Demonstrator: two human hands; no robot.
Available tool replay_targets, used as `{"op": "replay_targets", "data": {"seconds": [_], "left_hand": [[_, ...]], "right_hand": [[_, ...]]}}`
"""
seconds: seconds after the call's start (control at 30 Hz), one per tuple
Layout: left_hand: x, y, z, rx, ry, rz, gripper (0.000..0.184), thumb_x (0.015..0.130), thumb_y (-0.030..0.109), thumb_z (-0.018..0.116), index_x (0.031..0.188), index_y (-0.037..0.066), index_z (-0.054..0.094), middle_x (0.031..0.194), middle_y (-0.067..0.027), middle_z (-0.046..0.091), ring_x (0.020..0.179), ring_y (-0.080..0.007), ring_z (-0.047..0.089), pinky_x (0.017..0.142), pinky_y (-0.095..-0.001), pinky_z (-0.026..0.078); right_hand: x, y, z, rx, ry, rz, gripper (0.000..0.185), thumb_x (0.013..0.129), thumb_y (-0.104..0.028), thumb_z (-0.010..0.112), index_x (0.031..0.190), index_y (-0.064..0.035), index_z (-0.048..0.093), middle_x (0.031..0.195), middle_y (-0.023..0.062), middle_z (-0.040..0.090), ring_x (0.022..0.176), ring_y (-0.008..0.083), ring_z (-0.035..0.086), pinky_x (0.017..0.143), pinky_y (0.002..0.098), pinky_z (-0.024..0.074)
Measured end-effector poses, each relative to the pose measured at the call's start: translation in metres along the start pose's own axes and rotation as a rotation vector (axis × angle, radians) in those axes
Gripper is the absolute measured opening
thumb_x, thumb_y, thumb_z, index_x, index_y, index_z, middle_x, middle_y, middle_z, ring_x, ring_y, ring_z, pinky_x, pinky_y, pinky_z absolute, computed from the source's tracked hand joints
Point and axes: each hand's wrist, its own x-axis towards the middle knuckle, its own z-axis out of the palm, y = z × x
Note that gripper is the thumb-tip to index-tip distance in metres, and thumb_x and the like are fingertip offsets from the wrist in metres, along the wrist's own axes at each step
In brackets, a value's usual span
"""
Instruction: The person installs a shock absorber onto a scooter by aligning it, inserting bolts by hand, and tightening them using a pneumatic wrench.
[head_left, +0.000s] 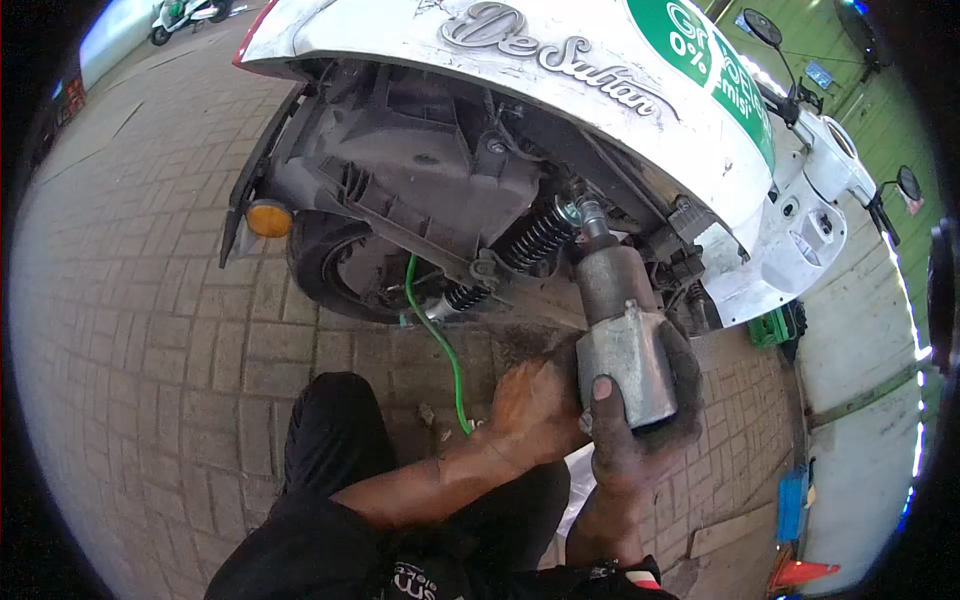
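Note:
A metal impact wrench (625, 350) points up at the scooter's side, its socket (594, 218) at the top end of the black coil shock absorber (537, 235). My right hand (650, 410) wraps round the tool's rear body, thumb across its back. Beside it on the left, my left hand (535, 405) is closed against the tool's lower side, most of its fingers hidden behind the tool. A green hose (440, 340) hangs from near the rear wheel (345, 265) down to my left wrist. Above is the scooter's white body panel (560, 60).
An orange reflector (269, 218) sticks out at the scooter's rear left. At the right are a green crate (770, 328), a blue object (792, 505) and an orange one (803, 572) near the wall. Another scooter (188, 15) stands far back left on the brick paving (150, 300).

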Motion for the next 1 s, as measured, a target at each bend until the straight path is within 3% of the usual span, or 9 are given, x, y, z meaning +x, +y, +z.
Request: {"op": "replay_targets", "data": {"seconds": [0.37,0.47,0.53,0.73,0.8,0.83,0.9,0.93,1.0], "left_hand": [[-0.001,-0.001,-0.005,0.073,0.003,0.003,0.055,0.068,0.028,0.072,0.11,-0.003,0.055,0.088,-0.0256,0.066,0.085,-0.0423,0.065,0.075,-0.0495,0.052],[-0.002,0.006,-0.006,0.077,-0.109,-0.137,0.052,0.067,0.027,0.073,0.111,0.004,0.061,0.099,-0.023,0.066,0.095,-0.0416,0.063,0.082,-0.047,0.051],[-0.002,0.002,0.002,0.048,0.07,-0.093,0.051,0.067,0.026,0.072,0.11,0.003,0.061,0.1,-0.0237,0.066,0.095,-0.0418,0.063,0.082,-0.0467,0.051],[-0.004,0.009,-0.008,0.109,-0.018,-0.058,0.061,0.065,0.028,0.075,0.117,0.001,0.055,0.1,-0.0251,0.065,0.095,-0.0428,0.063,0.082,-0.0464,0.051],[-0.005,0.003,-0.002,0.085,0.026,-0.05,0.07,0.064,0.031,0.077,0.122,0.001,0.051,0.102,-0.0245,0.065,0.095,-0.0422,0.063,0.082,-0.0462,0.051],[-0.005,0.001,-0.001,0.057,0.072,-0.042,0.079,0.063,0.033,0.079,0.127,0.002,0.046,0.104,-0.024,0.065,0.096,-0.0416,0.063,0.082,-0.0461,0.051],[-0.007,0.01,-0.014,0.158,0.062,-0.061,0.083,0.064,0.035,0.078,0.13,0.001,0.04,0.099,-0.024,0.066,0.092,-0.0411,0.064,0.08,-0.0473,0.051],[-0.011,0.012,-0.02,0.25,0.054,-0.09,0.088,0.066,0.037,0.076,0.134,0.001,0.034,0.094,-0.0241,0.066,0.088,-0.0406,0.065,0.078,-0.0485,0.051],[-0.016,0.012,-0.03,0.315,0.049,-0.05,0.092,0.066,0.04,0.076,0.136,0.002,0.03,0.093,-0.0242,0.066,0.087,-0.0408,0.065,0.078,-0.0487,0.051]], "right_hand": [[-0.004,0.0,0.001,0.032,-0.009,0.005,0.066,0.069,-0.025,0.077,0.123,0.0043,0.053,0.127,0.0249,0.051,0.117,0.0338,0.052,0.1,0.0441,0.0409],[0.0,0.003,0.001,0.033,-0.007,-0.036,0.065,0.069,-0.023,0.077,0.123,0.0046,0.053,0.126,0.0242,0.051,0.118,0.0331,0.051,0.1,0.0438,0.0402],[0.0,0.004,-0.001,0.015,-0.022,-0.044,0.065,0.069,-0.022,0.077,0.123,0.0046,0.053,0.126,0.0237,0.052,0.119,0.0326,0.05,0.101,0.0435,0.0399],[-0.001,-0.001,-0.002,0.033,-0.025,-0.032,0.067,0.067,-0.019,0.078,0.124,0.0035,0.052,0.126,0.0223,0.052,0.119,0.032,0.05,0.1,0.0422,0.0399],[0.004,-0.007,-0.011,-0.096,-0.112,-0.073,0.07,0.075,-0.037,0.076,0.126,0.0046,0.051,0.12,0.0191,0.057,0.112,0.0276,0.054,0.097,0.0399,0.0434],[0.011,-0.002,-0.018,-0.092,-0.106,-0.078,0.07,0.075,-0.037,0.076,0.126,0.0046,0.051,0.12,0.0191,0.057,0.112,0.0276,0.054,0.097,0.0399,0.0434],[0.027,0.012,-0.028,0.498,-0.314,0.282,0.062,0.084,-0.039,0.064,0.128,0.0026,0.049,0.125,0.0185,0.054,0.115,0.0304,0.053,0.099,0.039,0.0411],[0.048,0.003,-0.024,0.637,-0.268,0.657,0.057,0.094,-0.045,0.05,0.126,0.0025,0.052,0.121,0.018,0.056,0.11,0.0271,0.055,0.097,0.0385,0.0428],[0.088,0.036,-0.009,0.756,-0.417,0.742,0.052,0.095,-0.041,0.051,0.123,0.0019,0.053,0.114,0.0173,0.06,0.101,0.0256,0.059,0.089,0.0373,0.0481]]}}
